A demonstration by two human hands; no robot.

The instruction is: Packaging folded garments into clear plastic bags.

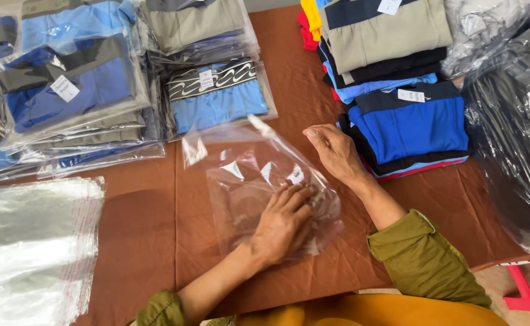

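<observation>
Hands meet at frame centre: left hand (284, 222) lies flat, fingers spread, pressing the empty clear plastic bag (259, 175) onto the brown cloth (150, 229); right hand (332, 151), loosely curled, touches the bag's upper right edge.

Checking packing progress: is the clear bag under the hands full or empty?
Empty: the clear bag lies flat, brown cloth showing through, left hand pressing it.

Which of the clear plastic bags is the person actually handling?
The single empty clear bag mid-table, under the left hand and beside the right hand; the other empty bags lie stacked, untouched, at left.
</observation>
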